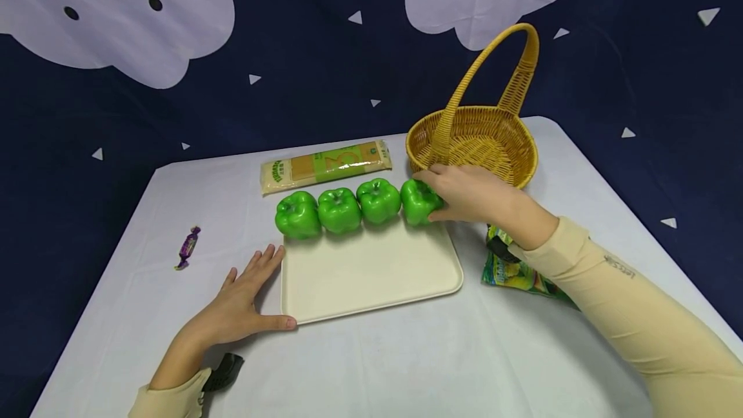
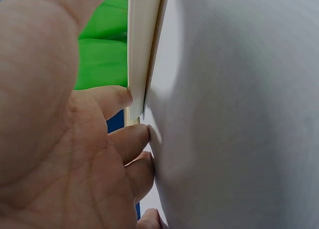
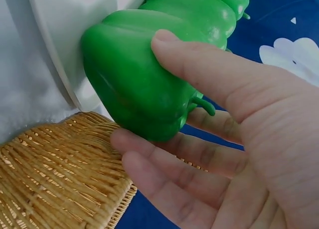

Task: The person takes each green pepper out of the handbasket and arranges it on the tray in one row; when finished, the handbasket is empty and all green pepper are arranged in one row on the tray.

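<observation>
Several green bell peppers (image 1: pixel 339 210) stand in a row along the far side of a cream rectangular tray (image 1: pixel 371 269). My right hand (image 1: pixel 473 193) grips the rightmost green bell pepper (image 1: pixel 419 202); in the right wrist view its thumb lies on one side of that pepper (image 3: pixel 134 64) and the fingers curl round the other. At the tray's left edge, my left hand (image 1: pixel 240 305) has its fingers spread and its thumb near the front corner. The left wrist view shows a fingertip touching the tray's rim (image 2: pixel 142 49).
Behind the right hand stands a yellow wicker basket (image 1: pixel 487 140) with a tall handle. A pasta packet (image 1: pixel 326 166) lies behind the peppers. At the left is a purple wrapped candy (image 1: pixel 188 248). A green snack bag (image 1: pixel 516 274) lies partly under the right forearm.
</observation>
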Available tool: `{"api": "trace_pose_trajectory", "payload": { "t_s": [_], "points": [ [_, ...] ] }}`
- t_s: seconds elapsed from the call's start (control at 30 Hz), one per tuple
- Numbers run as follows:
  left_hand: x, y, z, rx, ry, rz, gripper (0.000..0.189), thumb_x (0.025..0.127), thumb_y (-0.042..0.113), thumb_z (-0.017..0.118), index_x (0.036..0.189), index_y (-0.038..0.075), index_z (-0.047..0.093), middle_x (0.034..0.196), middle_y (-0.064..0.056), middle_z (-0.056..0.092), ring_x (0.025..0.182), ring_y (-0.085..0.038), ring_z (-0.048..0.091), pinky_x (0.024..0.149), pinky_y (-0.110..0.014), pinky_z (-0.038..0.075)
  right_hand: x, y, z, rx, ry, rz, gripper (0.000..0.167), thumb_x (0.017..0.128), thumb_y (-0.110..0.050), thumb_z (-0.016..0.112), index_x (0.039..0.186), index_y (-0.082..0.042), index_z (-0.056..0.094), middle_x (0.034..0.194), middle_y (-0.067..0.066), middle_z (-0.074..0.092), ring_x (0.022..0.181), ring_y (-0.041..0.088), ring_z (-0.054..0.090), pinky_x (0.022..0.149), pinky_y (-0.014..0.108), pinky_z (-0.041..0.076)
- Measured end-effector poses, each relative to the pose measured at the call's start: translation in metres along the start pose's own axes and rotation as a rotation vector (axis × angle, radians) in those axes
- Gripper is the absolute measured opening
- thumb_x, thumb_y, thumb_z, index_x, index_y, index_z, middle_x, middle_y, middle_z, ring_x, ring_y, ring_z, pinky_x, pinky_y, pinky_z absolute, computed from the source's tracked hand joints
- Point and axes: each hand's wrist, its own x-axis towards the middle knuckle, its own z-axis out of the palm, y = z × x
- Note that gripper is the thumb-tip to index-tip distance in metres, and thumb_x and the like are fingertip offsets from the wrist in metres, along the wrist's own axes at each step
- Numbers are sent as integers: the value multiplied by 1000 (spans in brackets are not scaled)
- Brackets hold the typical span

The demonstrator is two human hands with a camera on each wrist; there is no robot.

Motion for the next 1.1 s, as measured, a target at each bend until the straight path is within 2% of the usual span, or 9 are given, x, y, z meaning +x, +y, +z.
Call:
{"api": "trace_pose_trajectory", "payload": {
  "t_s": [0.2,0.43,0.63,0.87,1.1],
  "points": [
    [0,0,-1,7,4,2,134,72,61,94,174,17,19,181,-21,13,165,-54,8,122,-85,0,2,1,1,15,6,-16,79,90,-30,90,155,-3,54,142,23,63,107,38,74,92,53,64],
    [-1,0,0,10,5,-8,134,72,62,94,174,17,19,180,-21,13,165,-54,8,122,-85,0,3,2,5,29,52,-59,76,88,-25,92,151,-2,57,134,20,59,76,26,66,71,43,65],
    [-1,0,-1,10,2,-8,134,71,62,94,174,17,19,180,-23,15,165,-54,8,122,-85,0,1,3,7,28,63,-60,78,88,-26,92,153,-3,55,135,20,58,79,27,67,72,44,65],
    [4,-5,-3,-34,21,7,130,73,57,95,172,10,25,177,-27,22,164,-54,14,124,-83,4,-5,6,6,45,78,-60,79,89,-26,91,155,-4,53,135,21,58,78,24,65,71,41,64],
    [2,-7,-3,-27,17,14,121,76,56,94,167,4,35,179,-22,20,166,-51,12,125,-82,2,-10,-2,-9,65,127,-78,67,90,-25,89,147,-5,61,127,17,62,82,25,67,74,42,64]
  ]
}}
